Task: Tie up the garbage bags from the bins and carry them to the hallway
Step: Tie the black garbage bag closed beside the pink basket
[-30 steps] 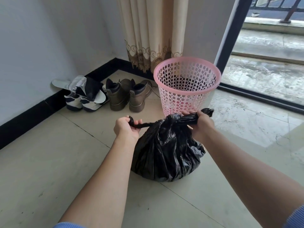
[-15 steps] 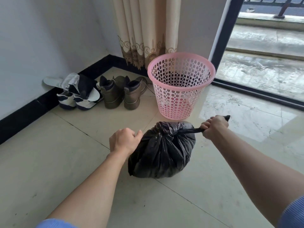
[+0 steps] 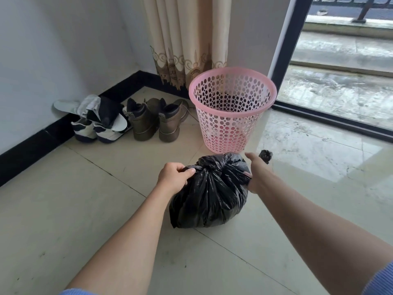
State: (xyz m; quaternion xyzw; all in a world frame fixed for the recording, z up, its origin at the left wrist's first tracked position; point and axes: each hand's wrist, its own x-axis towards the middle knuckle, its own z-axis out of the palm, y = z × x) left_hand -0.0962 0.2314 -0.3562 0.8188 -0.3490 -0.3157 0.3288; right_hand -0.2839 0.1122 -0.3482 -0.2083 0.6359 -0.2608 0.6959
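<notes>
**Both grips back at the neck of the bag**

Vs. 0.5 s ago: the R grip (image 3: 258, 175) was then stretched far to the right and pulled the twisted tail away from the bag. Now it sits just at the R side of the neck of the garbage bag (image 3: 209, 199). The thumb lies against the plastic and the forefinger (image 3: 249, 156) is straight. The other fingers seem curled round the tail, and the tail end (image 3: 265, 156) sticks out behind the hand.

The L grip (image 3: 174, 177) was a fist beside the bag. Now its fingers curl over the other twisted strand at the top-left of the bag and hold it.

The bag has not changed place. It stands on the floor (image 3: 63, 231) just in front of the pink bin (image 3: 229, 133), and I cannot tell if the two touch. The bin is upright as before.

Writing: any mark on the sneakers (image 3: 95, 126) or the brown boots (image 3: 155, 118) is too small to read. The curtain (image 3: 187, 39) has a brown ornament band at its hem.

Edges and room: the bin is near the corner, btw. the curtain and the dark door frame (image 3: 291, 39). The boots are just L of the bin, and the sneakers are further L, against the black baseboard (image 3: 32, 150). Floor tile runs from the bag to the baseboard on the L. On the R, shiny tile runs to the door track. Tile also lies btw. the bag and the person, under both forearms.
</notes>
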